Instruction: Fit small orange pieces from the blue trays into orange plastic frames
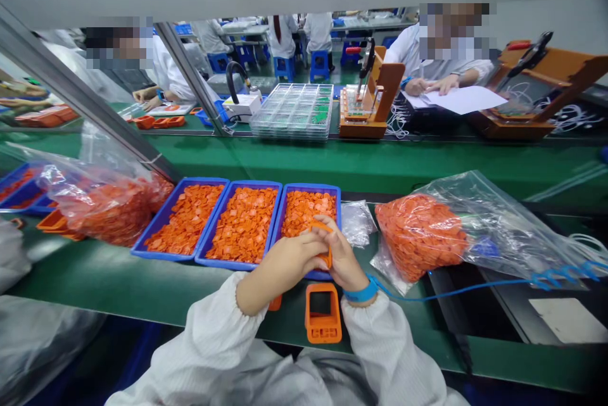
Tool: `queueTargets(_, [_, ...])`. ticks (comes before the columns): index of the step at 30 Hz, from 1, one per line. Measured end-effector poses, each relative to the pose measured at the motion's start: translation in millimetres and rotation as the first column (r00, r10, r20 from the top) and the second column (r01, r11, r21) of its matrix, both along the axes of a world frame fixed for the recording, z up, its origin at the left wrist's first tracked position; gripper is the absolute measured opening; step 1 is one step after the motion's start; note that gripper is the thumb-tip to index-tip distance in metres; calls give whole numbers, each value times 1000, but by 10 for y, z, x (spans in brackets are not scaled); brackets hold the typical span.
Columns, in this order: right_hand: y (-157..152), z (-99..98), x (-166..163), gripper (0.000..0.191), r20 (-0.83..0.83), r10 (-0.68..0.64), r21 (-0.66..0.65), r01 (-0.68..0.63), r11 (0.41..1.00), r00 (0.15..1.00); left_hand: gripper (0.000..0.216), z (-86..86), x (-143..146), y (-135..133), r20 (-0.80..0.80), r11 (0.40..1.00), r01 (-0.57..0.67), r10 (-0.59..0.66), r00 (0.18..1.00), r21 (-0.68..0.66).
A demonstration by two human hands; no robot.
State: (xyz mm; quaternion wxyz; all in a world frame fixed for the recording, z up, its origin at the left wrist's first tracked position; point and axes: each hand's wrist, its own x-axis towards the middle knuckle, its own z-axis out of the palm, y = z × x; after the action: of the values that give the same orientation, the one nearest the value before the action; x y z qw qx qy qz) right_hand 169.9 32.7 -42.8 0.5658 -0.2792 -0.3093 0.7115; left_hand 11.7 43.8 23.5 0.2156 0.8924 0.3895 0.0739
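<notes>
My left hand (289,260) and my right hand (341,256) meet over the near edge of the rightmost blue tray (310,189). Both are closed on a small orange plastic part (325,228), which shows between the fingers. A second orange bit peeks out under my left wrist. Just below my hands, an orange rectangular housing (323,313) with a square window lies flat on the green bench. A blue wrist strap (361,292) circles my right wrist, its coiled cord (475,291) running off to the right.
Three blue trays of small orange parts (244,222) sit side by side. Clear bags of orange parts lie at the left (109,206) and right (422,235). Across the green conveyor (380,165), other people work beside orange fixtures (370,102) and a clear compartment tray (294,111).
</notes>
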Motion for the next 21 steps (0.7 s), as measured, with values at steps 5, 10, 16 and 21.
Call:
queueTargets(5, [2,61,15,74,-7,96,4,-96,995,995,12,-7,30,40,-58,999,24,-26,998,-25])
queueTargets(10, [-1,75,19,74,-10,131,1,-131,991,991,17,9,56,16,-75,1000,-27,27,997,5])
queueTargets(16, [9,2,-7,69,-21,95,14,-94,995,995,11,7,-21,-40,-40,999,-47,48,998,19])
queueTargets(21, [29,-54,-34,63,-41,55,18,-55,998,998,21,-173,-155,-154,212,957,-34,-29,977,288])
